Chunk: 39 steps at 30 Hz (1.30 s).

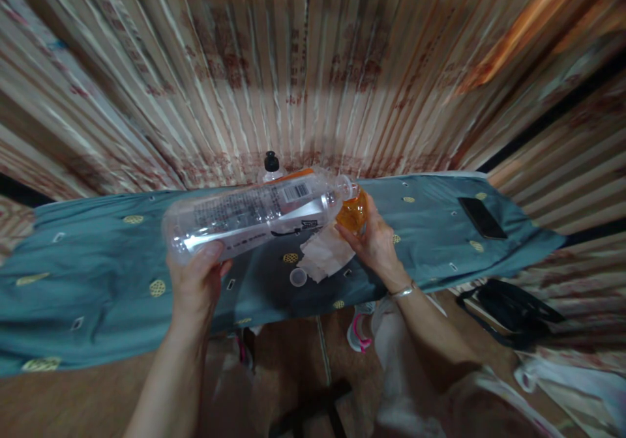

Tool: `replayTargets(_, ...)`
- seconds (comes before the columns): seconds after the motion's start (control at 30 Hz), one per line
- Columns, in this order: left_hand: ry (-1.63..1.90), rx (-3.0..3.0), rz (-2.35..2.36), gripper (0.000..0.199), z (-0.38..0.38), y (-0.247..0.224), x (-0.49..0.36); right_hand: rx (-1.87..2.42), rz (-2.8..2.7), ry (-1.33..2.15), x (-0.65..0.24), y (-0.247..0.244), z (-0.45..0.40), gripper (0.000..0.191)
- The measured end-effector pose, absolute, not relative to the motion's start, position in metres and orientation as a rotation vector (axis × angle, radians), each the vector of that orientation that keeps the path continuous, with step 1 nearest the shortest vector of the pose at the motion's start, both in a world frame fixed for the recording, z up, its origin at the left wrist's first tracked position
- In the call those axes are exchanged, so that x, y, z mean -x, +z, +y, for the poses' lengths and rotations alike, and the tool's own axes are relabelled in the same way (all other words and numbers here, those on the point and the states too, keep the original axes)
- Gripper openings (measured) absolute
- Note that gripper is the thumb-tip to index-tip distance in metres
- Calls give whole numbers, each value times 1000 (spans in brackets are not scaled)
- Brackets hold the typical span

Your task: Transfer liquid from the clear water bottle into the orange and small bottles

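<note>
My left hand is closed around the base end of a large clear plastic bottle, which lies nearly level in the air with its neck pointing right. A printed label with a barcode covers its side. My right hand grips a small clear bottle of amber liquid. The mouths of the two bottles meet or nearly meet; I cannot tell if they touch. Below them a crumpled white tissue lies on the cloth, with a small whitish cap beside it.
Behind the large bottle stands a pump bottle with a black top. A black phone lies at the right of the teal tablecloth. Pleated curtains hang behind the table. A dark bag sits low at right.
</note>
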<state>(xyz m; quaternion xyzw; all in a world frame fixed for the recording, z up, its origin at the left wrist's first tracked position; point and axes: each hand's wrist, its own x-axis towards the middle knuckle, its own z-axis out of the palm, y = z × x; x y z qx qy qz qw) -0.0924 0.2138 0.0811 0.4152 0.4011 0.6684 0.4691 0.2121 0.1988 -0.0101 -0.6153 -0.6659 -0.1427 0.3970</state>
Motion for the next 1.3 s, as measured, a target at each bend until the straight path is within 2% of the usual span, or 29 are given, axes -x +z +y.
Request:
replayTargets(0.33, 1659, -940, 938, 53, 218, 81, 91, 1574, -1684, -349, -212, -10, 199, 91)
replayTargets(0.7, 1685, -917, 905, 55, 220, 76, 92, 1583, -1684, -341, -212, -10, 198, 90)
replayTargets(0.93, 1650, -1036, 917, 38, 216, 81, 91, 1566, -1683, -367, -212, -10, 198, 91)
replayTargets(1.3, 1651, -932, 966, 41, 218, 79, 91, 1586, -1683, -345, -211, -9, 198, 88)
